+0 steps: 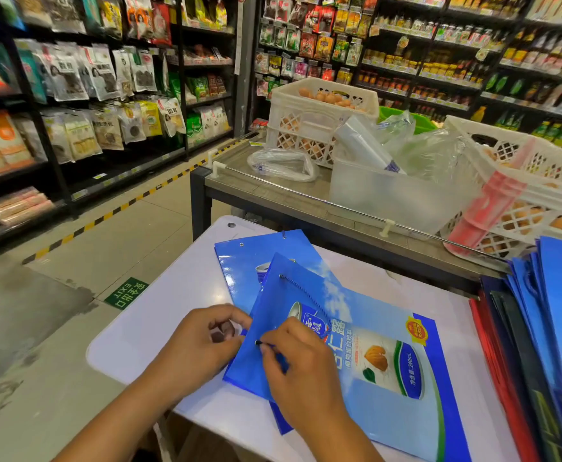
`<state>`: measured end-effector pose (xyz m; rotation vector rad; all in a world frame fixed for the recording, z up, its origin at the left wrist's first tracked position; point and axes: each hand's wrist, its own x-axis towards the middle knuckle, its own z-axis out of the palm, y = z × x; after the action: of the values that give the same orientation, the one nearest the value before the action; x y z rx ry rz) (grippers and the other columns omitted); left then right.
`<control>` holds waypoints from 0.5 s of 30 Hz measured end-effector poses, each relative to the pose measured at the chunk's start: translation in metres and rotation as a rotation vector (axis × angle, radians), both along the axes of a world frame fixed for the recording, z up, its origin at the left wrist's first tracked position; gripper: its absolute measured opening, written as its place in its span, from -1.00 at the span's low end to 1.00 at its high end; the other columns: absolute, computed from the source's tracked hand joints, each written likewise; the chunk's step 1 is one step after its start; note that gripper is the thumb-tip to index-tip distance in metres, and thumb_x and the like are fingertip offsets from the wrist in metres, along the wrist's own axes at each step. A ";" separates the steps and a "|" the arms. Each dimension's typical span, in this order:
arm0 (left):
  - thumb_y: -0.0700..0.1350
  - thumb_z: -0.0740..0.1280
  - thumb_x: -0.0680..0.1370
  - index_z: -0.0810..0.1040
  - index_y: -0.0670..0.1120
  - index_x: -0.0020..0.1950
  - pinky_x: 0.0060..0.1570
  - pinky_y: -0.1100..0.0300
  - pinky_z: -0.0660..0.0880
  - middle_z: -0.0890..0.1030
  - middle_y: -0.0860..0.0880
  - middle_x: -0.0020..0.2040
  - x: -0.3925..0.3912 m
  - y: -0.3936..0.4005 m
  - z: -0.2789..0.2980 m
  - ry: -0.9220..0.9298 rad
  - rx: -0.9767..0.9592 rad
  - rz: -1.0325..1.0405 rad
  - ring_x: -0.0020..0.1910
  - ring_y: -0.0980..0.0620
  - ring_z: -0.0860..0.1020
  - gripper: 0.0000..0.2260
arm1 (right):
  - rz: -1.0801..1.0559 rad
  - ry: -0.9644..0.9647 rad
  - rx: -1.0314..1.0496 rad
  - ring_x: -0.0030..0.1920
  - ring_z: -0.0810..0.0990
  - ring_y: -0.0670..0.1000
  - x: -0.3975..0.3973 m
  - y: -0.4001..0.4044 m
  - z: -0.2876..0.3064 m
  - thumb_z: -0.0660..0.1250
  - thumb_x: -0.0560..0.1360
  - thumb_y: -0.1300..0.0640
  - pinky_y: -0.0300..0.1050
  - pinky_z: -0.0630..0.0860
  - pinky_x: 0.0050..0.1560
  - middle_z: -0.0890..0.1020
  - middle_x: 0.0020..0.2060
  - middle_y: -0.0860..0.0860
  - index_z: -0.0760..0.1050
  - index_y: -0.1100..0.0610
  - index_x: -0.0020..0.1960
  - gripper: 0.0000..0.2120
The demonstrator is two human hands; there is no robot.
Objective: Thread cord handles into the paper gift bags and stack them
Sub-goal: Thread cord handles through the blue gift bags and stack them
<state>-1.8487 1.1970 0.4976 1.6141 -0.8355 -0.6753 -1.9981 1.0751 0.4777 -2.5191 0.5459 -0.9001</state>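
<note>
I am looking down at a white table (159, 315) in a shop aisle, where a blue paper gift bag (366, 371) is lying flat, its printed side up, partly overlapping a second blue bag (246, 261) beneath it. My right hand (301, 368) is resting on the top bag near its upper edge, and its fingers (268, 350) are pinching the dark tip of a blue cord (306, 295); the cord is running from there up across the bag to a hole near the bag's far corner. My left hand (203, 341) is sitting just beside the right one at the bag's edge, fingers curled and gripping that edge between thumb and forefinger. A stack of more blue bags (556, 311) is standing on edge at the right side of the table, leaning with some red and dark ones against them. Behind the table a grey counter (273, 195) is carrying white plastic crates (306, 128) of eggs, a clear tub (389, 191) and loose plastic wrapping. Shelves of packaged goods (89, 95) are lining the aisle to the left and ahead.
</note>
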 end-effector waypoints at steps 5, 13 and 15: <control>-0.35 0.47 0.51 0.72 -0.02 0.01 -0.25 0.20 0.44 0.49 -0.03 -0.34 0.006 0.002 -0.001 -0.056 0.059 -0.066 -0.34 0.09 0.44 -0.76 | 0.020 0.006 0.035 -0.19 0.51 -0.22 0.001 -0.001 -0.001 0.40 0.57 0.01 -0.37 0.47 -0.22 0.55 -0.12 -0.22 0.64 -0.08 -0.03 -0.95; -0.40 0.40 0.50 0.64 -0.09 -0.05 -0.22 0.13 0.40 0.57 -0.14 -0.20 0.002 0.003 -0.001 -0.127 0.049 -0.116 -0.28 0.03 0.42 -0.79 | 0.081 0.007 0.097 -0.19 0.45 -0.33 0.001 0.000 0.003 0.41 0.55 0.05 -0.50 0.36 -0.16 0.53 -0.10 -0.25 0.61 -0.07 -0.02 -0.97; -0.41 0.40 0.51 0.64 -0.12 -0.09 -0.25 0.15 0.39 0.57 -0.15 -0.22 0.000 0.005 0.000 -0.106 0.036 -0.126 -0.29 0.03 0.41 -0.81 | 0.101 0.004 0.139 -0.19 0.47 -0.29 0.000 0.001 0.007 0.38 0.54 0.05 -0.47 0.39 -0.17 0.47 -0.12 -0.31 0.61 -0.07 -0.02 -0.95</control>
<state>-1.8488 1.2015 0.4975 1.6505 -1.0143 -0.7012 -1.9982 1.0762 0.4845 -2.4007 0.4620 -0.7923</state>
